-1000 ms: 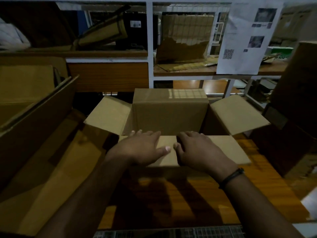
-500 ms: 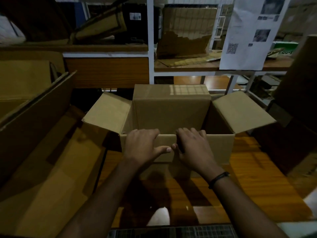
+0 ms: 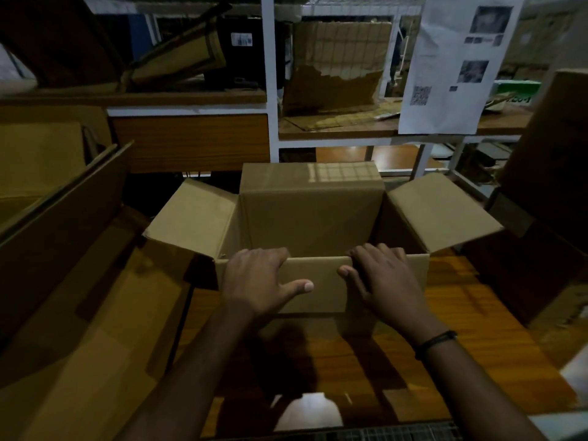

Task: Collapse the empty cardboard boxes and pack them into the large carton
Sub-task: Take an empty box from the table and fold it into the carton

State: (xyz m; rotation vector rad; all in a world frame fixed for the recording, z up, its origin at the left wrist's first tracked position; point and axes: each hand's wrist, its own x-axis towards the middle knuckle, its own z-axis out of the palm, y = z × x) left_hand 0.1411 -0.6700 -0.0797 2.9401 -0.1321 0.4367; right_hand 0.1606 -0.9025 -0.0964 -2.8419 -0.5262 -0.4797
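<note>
An empty brown cardboard box [image 3: 311,214] stands open on the wooden table [image 3: 471,338] in front of me. Its left and right flaps spread outward and its far flap stands up. The near flap hangs folded down over the front wall. My left hand [image 3: 257,281] grips that front edge, fingers curled over the rim and thumb pressed on the outer face. My right hand [image 3: 385,278] holds the same edge a little to the right, in the same way. A large open carton [image 3: 73,281] sits at my left, its long wall slanting beside the box.
White metal shelving [image 3: 269,90] rises behind the table with torn cardboard pieces [image 3: 334,74] and a printed paper sheet [image 3: 451,65] hanging from it. A dark tall box [image 3: 547,173] stands at the right. More cardboard [image 3: 35,151] is stacked at far left.
The near flap went from lying flat under my palms to being folded down over the front wall. My hands spread apart along the rim and the box looks nearer.
</note>
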